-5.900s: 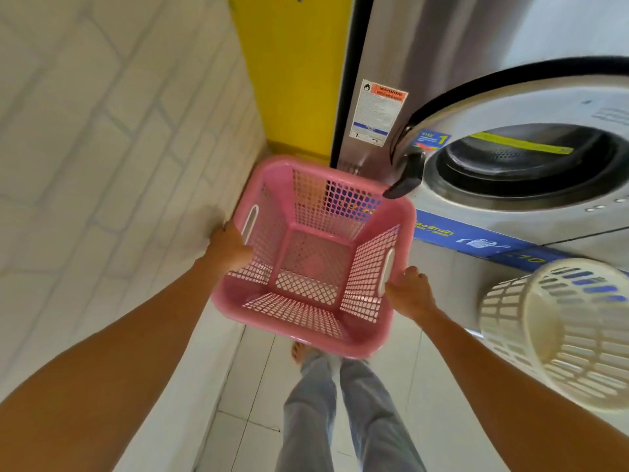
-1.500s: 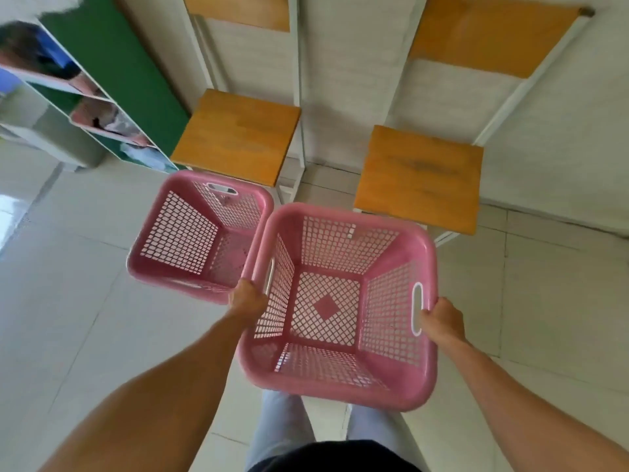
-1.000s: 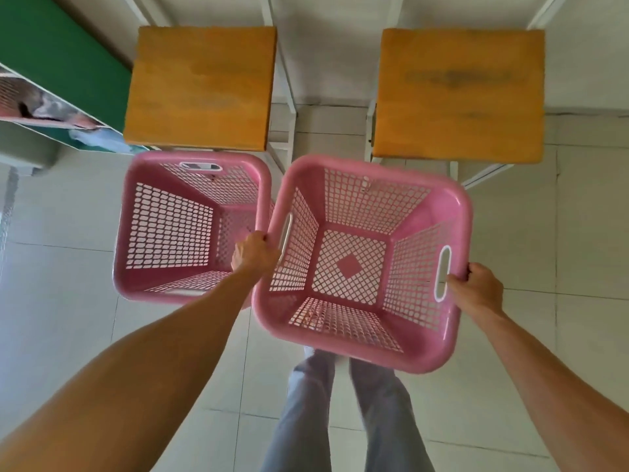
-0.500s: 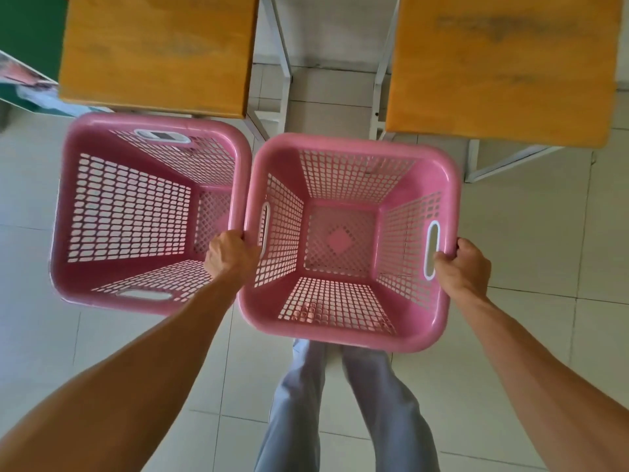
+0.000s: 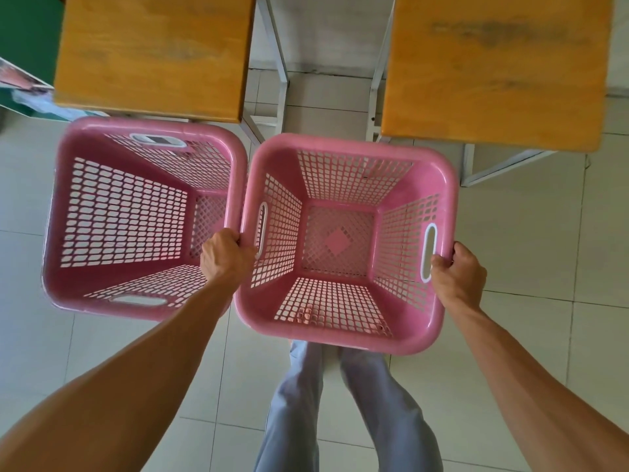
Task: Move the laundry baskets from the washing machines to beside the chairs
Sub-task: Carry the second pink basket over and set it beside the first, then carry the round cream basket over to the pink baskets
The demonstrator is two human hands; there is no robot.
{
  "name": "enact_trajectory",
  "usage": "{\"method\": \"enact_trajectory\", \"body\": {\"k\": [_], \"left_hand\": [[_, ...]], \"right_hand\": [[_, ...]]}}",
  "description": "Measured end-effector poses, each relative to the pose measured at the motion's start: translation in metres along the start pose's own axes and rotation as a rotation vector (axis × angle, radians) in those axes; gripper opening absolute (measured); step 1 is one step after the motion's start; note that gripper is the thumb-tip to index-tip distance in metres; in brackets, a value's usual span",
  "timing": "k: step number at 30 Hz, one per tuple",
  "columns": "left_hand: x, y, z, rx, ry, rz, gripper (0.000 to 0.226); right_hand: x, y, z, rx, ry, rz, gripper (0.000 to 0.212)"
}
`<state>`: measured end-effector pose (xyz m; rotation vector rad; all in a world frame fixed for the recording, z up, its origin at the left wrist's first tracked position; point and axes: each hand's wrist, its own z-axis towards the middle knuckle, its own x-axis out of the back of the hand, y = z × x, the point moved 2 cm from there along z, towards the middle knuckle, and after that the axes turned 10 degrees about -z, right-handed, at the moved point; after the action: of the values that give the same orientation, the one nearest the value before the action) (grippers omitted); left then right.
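I hold an empty pink laundry basket (image 5: 343, 332) by its two side handles, low over the tiled floor in front of my legs. My left hand (image 5: 226, 255) grips its left rim and my right hand (image 5: 456, 277) grips its right rim at the handle slot. A second pink basket (image 5: 64, 233), also empty, stands on the floor right next to it on the left, their rims almost touching. Both baskets sit just in front of two wooden chairs, the left chair (image 5: 153, 52) and the right chair (image 5: 493, 69).
The chairs have white metal legs (image 5: 279, 63) and stand against a pale wall. A green shelf unit (image 5: 23, 63) is at the far left. Light floor tiles (image 5: 531, 233) spread to the right of the held basket.
I carried the basket from the washing machine to the chairs. Over the last second it has come lower and closer to the second basket, and my view has tilted further down.
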<state>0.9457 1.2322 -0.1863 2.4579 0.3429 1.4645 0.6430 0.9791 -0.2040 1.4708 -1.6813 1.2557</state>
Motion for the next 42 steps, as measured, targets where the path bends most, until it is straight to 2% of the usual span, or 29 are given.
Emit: {"method": "enact_trajectory", "body": {"k": [5,10,12,14,18,24,26,31,35,42], "left_hand": [[-0.005,-0.003,-0.002,0.031,-0.015,-0.025,0.019],[-0.003,0.005,-0.008,0.048,-0.095,0.022,0.047],[0.004,0.015,-0.022,0.029,-0.120,0.075,0.048],[0.013,0.028,-0.039,-0.031,-0.163,0.127,0.050],[0.018,0.059,-0.085,-0.223,-0.375,0.205,0.047],[0.034,0.117,-0.182,-0.507,-0.602,0.294,0.036],[0.041,0.134,-0.214,-0.572,-0.661,0.305,0.044],[0.036,0.180,-0.287,-0.802,-0.700,0.330,0.037],[0.022,0.218,-0.367,-0.919,-0.782,0.408,0.041],[-0.055,0.291,-0.536,-1.046,-0.856,0.566,0.040]], "right_hand": [[-0.002,0.003,0.003,0.011,-0.066,-0.046,0.014],[0.006,-0.008,0.005,0.013,-0.243,-0.220,0.032],[0.015,-0.015,-0.002,0.006,-0.270,-0.235,0.037],[0.028,-0.024,-0.016,0.022,-0.269,-0.240,0.041],[0.064,-0.039,-0.055,0.085,-0.259,-0.274,0.046],[0.128,-0.033,-0.117,0.142,-0.244,-0.262,0.039],[0.147,-0.022,-0.133,0.111,-0.260,-0.233,0.037],[0.202,0.038,-0.169,-0.069,-0.312,-0.107,0.040],[0.248,0.108,-0.196,-0.156,-0.315,-0.012,0.023],[0.317,0.288,-0.225,-0.314,-0.276,0.105,0.043]]}}
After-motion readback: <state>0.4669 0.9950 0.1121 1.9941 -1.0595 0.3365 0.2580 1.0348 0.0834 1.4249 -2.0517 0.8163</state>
